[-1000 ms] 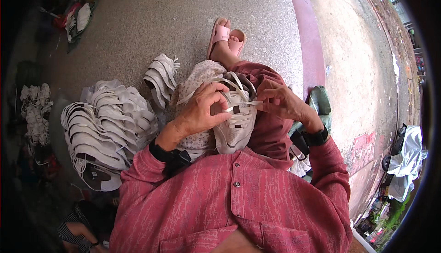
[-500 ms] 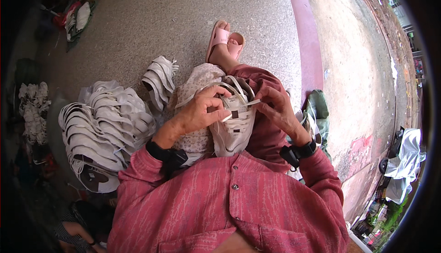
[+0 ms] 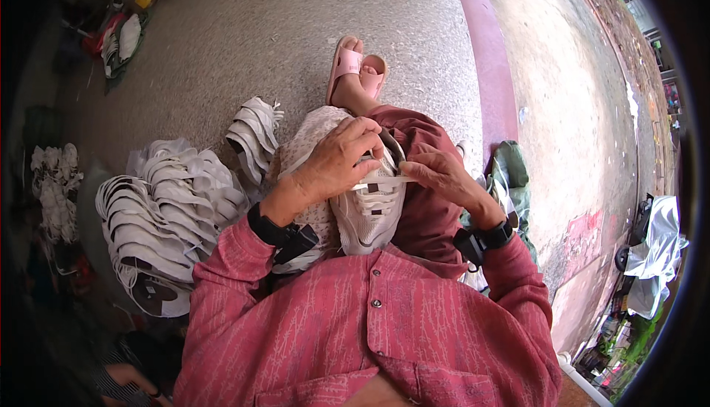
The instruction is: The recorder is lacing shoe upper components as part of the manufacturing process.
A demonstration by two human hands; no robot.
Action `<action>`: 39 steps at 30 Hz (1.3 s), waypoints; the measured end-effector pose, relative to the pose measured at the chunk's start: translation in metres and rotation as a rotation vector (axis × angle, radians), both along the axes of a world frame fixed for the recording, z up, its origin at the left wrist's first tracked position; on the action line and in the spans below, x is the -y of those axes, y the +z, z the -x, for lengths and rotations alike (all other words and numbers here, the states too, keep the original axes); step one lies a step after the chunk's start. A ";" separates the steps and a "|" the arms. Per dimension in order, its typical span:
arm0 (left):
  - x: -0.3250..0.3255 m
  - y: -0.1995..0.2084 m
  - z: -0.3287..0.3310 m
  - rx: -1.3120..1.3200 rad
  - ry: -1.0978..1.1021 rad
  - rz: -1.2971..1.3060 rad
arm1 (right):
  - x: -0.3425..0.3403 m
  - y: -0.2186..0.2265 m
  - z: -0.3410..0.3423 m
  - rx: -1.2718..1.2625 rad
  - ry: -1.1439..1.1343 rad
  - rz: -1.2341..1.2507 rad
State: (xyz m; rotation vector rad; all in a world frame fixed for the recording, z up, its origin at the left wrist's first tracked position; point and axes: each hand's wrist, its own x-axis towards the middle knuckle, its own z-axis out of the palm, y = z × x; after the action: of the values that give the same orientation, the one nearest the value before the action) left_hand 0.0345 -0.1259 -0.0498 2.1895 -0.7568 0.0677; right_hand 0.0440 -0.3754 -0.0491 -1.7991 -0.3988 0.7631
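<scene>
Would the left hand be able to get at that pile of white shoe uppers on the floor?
Probably yes: the pile lies uncovered just left of the left hand, with nothing between. The hand would first have to let go of the shoe.

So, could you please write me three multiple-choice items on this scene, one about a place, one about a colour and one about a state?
1. Where does the big pile of white shoe uppers lie?
A. on the ground at the person's left
B. on the red curb strip
C. on the person's lap

2. What colour is the sandal on the person's foot?
A. black
B. pink
C. green

3. How is the white shoe upper on the lap held?
A. lying untouched
B. by the right hand alone
C. by both hands

Answers:
1. A, the pile sits on the grey ground to the left of the lap.
2. B, the sandal beyond the knee is pink.
3. C, the left hand grips it on top while the right hand pinches a white strip across it.
</scene>
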 end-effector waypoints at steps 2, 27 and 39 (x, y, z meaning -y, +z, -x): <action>0.002 0.004 -0.002 0.011 -0.023 -0.012 | -0.002 -0.001 -0.004 0.041 -0.009 0.021; -0.105 0.068 0.005 -0.430 0.052 -0.192 | -0.013 -0.012 -0.014 0.001 -0.138 -0.255; -0.215 0.028 0.068 -0.777 0.606 -0.037 | -0.015 0.004 -0.013 0.062 -0.054 -0.188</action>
State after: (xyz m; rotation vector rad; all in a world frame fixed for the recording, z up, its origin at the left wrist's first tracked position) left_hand -0.0336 0.0889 -0.0222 2.1516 0.3399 -0.4669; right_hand 0.0568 -0.3604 -0.0456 -1.6530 -0.4456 0.6127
